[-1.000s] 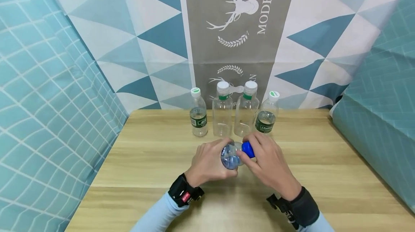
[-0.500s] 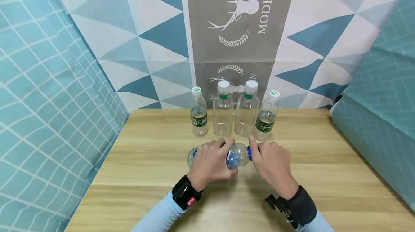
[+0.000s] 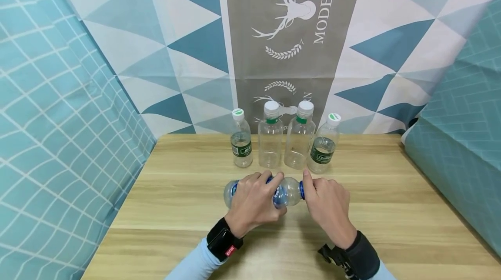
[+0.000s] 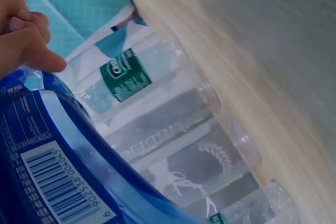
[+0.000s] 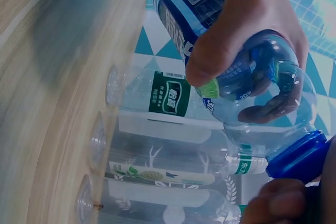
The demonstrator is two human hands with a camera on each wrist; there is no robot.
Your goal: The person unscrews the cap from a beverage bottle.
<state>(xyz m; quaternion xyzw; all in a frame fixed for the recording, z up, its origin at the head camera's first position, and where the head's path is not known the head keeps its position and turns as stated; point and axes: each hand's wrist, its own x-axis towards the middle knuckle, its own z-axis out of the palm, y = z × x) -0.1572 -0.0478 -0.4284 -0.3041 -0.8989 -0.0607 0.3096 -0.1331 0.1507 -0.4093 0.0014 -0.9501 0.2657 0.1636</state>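
Note:
A clear plastic bottle (image 3: 290, 191) with a blue label lies sideways between both hands, its base to the left and its neck to the right. My left hand (image 3: 255, 201) grips it round the labelled middle, fingers over the far side. At the neck, my right hand (image 3: 328, 204) holds the blue cap (image 5: 296, 156), thumb pointing away from me. Left thumb and fingers wrap the body in the right wrist view, and the cap sits at the mouth there. A barcode (image 4: 68, 182) on the blue label fills the near part of the left wrist view.
Behind the hands, several clear bottles stand in a row on the wooden table (image 3: 188, 193). Green labels mark the left outer bottle (image 3: 242, 149) and right outer bottle (image 3: 322, 156); a white-capped bottle (image 3: 270, 145) stands between them. A patterned backdrop (image 3: 188, 54) rises behind.
The bottle has turned from pointing its top toward the camera to lying sideways, its base now showing left of the left hand. My right thumb has swung from the bottle's neck to pointing forward.

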